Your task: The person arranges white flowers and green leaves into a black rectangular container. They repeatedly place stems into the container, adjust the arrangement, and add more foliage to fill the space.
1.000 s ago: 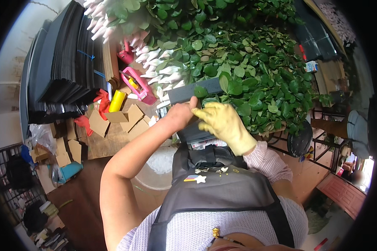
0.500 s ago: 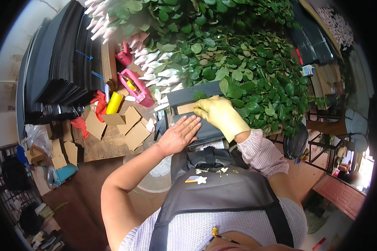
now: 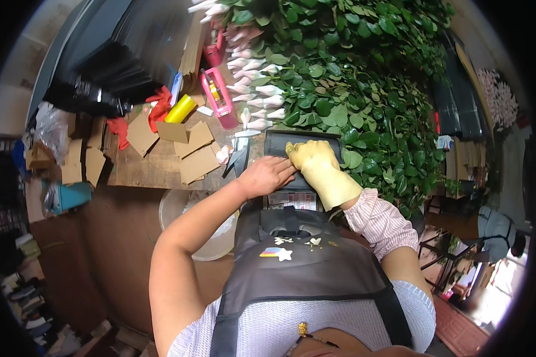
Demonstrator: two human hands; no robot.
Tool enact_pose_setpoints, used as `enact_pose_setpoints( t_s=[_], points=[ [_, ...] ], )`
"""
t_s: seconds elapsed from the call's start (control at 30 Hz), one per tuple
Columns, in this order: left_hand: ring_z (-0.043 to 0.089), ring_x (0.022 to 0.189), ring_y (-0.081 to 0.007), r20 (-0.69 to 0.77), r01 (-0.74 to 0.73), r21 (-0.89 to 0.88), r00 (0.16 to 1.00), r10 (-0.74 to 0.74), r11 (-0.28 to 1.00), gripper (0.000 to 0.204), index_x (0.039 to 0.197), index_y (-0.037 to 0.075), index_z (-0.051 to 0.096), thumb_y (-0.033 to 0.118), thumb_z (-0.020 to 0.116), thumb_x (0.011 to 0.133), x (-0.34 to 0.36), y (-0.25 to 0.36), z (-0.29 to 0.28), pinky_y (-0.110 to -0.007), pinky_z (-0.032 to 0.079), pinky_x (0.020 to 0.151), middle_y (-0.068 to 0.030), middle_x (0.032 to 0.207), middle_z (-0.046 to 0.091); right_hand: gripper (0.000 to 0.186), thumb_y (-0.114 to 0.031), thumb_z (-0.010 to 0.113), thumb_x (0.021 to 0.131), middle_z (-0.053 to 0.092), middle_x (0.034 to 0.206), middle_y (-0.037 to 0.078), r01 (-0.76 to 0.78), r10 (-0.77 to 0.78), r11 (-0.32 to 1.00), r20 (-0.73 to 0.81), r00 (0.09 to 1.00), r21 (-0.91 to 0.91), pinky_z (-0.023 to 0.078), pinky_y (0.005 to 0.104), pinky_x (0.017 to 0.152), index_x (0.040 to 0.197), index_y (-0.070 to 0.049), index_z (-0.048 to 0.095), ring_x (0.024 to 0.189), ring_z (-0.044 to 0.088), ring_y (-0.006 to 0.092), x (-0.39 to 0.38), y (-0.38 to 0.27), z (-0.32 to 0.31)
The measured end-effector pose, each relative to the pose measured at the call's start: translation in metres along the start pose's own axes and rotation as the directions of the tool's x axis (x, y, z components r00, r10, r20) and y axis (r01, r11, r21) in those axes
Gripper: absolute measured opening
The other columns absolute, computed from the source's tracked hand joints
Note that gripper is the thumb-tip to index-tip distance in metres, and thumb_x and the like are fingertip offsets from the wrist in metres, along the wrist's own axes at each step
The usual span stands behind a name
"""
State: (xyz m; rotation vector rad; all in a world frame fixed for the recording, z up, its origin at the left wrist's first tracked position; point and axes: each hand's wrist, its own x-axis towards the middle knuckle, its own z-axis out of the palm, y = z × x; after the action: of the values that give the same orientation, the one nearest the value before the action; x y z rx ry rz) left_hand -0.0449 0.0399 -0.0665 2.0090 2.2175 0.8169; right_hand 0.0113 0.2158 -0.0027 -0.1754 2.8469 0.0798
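My left hand (image 3: 269,177) is bare and lies flat with its fingers stretched to the right, their tips meeting the glove of the other hand. My right hand (image 3: 317,162), in a yellow rubber glove, is closed with its fingers curled down; what they pinch, if anything, is hidden. Both hands rest on black sheet material at the table's near edge. Just beyond them lies a black panel (image 3: 273,143) with a raised rim. Leafy green stems (image 3: 363,101) fill the table beyond, their pale pink-white sleeved heads (image 3: 268,102) pointing left.
Left of my hands lie a dark pointed tool (image 3: 238,157), cardboard pieces (image 3: 198,166), a yellow roll (image 3: 181,109) and a pink tape dispenser (image 3: 219,101). Black sheets (image 3: 113,65) are stacked at the far left. A translucent tub (image 3: 211,247) stands below the table edge.
The ribbed black panel beyond my hands has changed position, and the tan cardboard strip under it no longer shows. My gloved hand is more curled. The whole view has shifted.
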Motion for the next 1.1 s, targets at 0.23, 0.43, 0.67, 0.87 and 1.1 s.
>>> enact_pose_setpoints(
  t_s=[0.23,0.43,0.67,0.87,1.1],
  points=[
    [0.059,0.112,-0.0330,-0.499,0.401,0.038,0.801,-0.330,0.915,0.028,0.107,0.007,0.064,0.018,0.077,0.085,-0.061,0.009,0.036,-0.044,0.045,0.095,-0.0110,0.111,0.064,0.060,-0.012,0.052,0.094,0.050,0.151,0.025,0.014,-0.004,0.914,0.024,1.000,-0.405,0.057,0.0403,0.067,0.152,0.004,0.042,0.116,0.066,0.0278,-0.040,-0.032,0.024],
    [0.048,0.129,-0.0404,-0.223,0.884,-0.010,0.453,-0.863,0.467,0.081,0.145,-0.005,0.042,0.022,0.082,0.080,-0.103,-0.016,0.074,-0.050,0.040,0.107,-0.0224,0.134,0.051,0.062,-0.010,0.044,0.099,0.036,0.162,0.024,0.013,0.078,0.934,0.241,0.967,-0.358,0.060,0.0395,0.078,0.158,0.002,0.030,0.138,0.054,0.0297,-0.036,-0.037,0.017],
    [0.054,0.119,-0.0440,0.100,0.935,-0.100,0.351,-0.931,0.341,0.098,0.152,-0.009,0.027,0.017,0.078,0.073,-0.086,-0.055,0.051,-0.046,0.047,0.104,-0.0285,0.132,0.051,0.063,-0.013,0.042,0.102,0.032,0.166,0.017,-0.013,0.121,0.941,0.302,0.946,-0.337,0.059,0.0390,0.083,0.161,-0.002,0.024,0.143,0.049,0.0249,-0.030,-0.040,0.005],
    [0.054,0.124,-0.0410,0.416,0.812,-0.531,0.499,-0.760,0.243,0.070,0.142,0.005,0.046,0.003,0.068,0.076,-0.090,-0.031,-0.009,-0.040,0.045,0.105,-0.0278,0.133,0.054,0.061,-0.011,0.042,0.101,0.035,0.164,0.020,-0.059,0.135,0.960,0.269,0.954,-0.274,0.059,0.0420,0.080,0.160,-0.001,0.029,0.141,0.050,0.0287,-0.033,-0.040,0.010],
    [0.069,0.109,-0.0349,0.468,0.798,-0.427,0.598,-0.651,0.426,0.050,0.132,0.013,0.055,0.012,0.069,0.084,-0.074,-0.031,-0.055,-0.042,0.052,0.091,-0.0162,0.113,0.073,0.061,-0.012,0.042,0.101,0.035,0.164,0.019,-0.063,0.145,0.954,0.268,0.953,-0.293,0.059,0.0428,0.081,0.160,-0.002,0.027,0.140,0.051,0.0282,-0.032,-0.042,0.010]
  ],
)
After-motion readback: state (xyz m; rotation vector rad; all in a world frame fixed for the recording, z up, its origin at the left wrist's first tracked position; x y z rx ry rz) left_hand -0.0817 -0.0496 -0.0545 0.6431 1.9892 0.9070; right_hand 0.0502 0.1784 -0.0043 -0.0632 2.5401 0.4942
